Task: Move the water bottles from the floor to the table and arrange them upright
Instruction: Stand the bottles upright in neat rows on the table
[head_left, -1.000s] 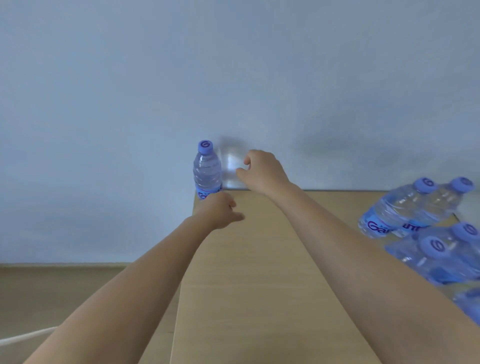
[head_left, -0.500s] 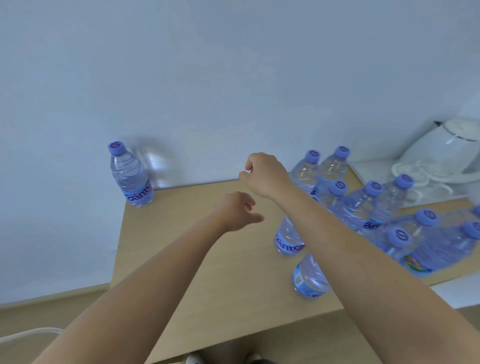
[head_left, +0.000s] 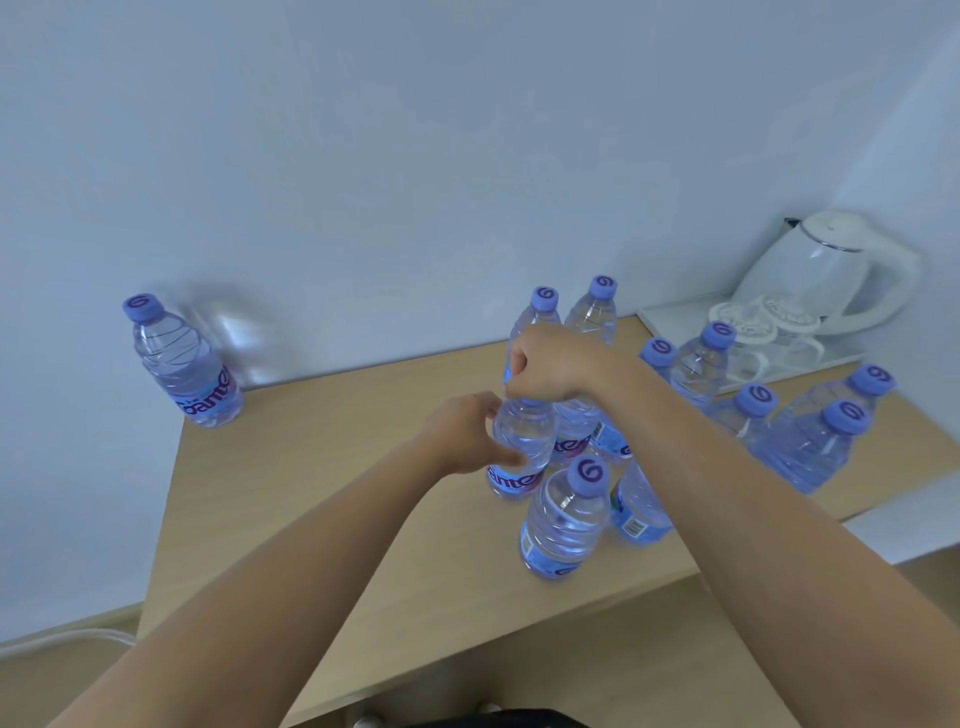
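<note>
Nearest, both bare forearms reach out from the bottom edge over the wooden table (head_left: 291, 499). Just past them, close to the table's front edge, a water bottle (head_left: 563, 525) stands upright with its purple cap towards the camera, and a second bottle (head_left: 636, 512) stands touching it on the right, mostly hidden behind the right forearm.

Further in, the left hand (head_left: 462, 439) curls its fingers and thumb round the body of the held bottle (head_left: 522, 449), which stands on the table with its label low down. The right hand (head_left: 545, 364) is directly above it, closed in a fist over the bottle's top; the cap itself is hidden under the fingers, so whether they pinch it cannot be told.

Behind this bottle more bottles crowd together upright: a back pair (head_left: 592, 312) near the wall and a right-hand cluster (head_left: 810, 441) stretching towards the table's right edge.

Well apart from all of these, a lone bottle (head_left: 179, 364) stands in the far left corner against the pale wall (head_left: 415, 156).

In the far right corner a white electric kettle (head_left: 826, 270) sits on a white tray (head_left: 680, 322) beside upturned glasses (head_left: 763, 327).
</note>
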